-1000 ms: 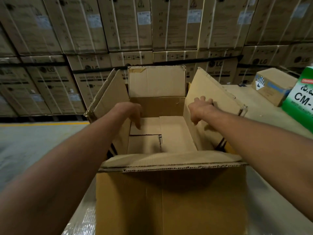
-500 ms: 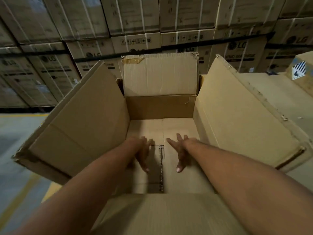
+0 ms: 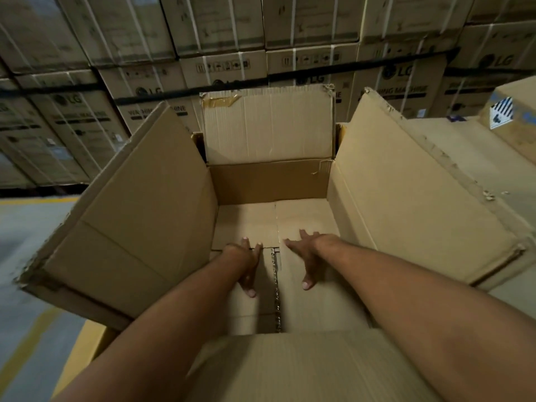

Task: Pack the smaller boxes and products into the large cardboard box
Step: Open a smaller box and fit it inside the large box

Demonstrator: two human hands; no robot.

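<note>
- The box (image 3: 269,181) stands open right in front of the person, top flaps folded out.
- The left hand (image 3: 246,264) and right hand (image 3: 308,256) press flat on its floor, either side of the centre seam, fingers straight and spread wide, holding nothing.
- A small box (image 3: 513,111) sits far right, outside it.
- Stacked cartons (image 3: 232,33) fill the background.

Dim, warm light. Soft shadow inside box (image 3: 269,184) far wall. Strong wide-angle bending at edges; stacked cartons (image 3: 145,91) behind soft, blurred. Forearms near lens slightly soft.
</note>
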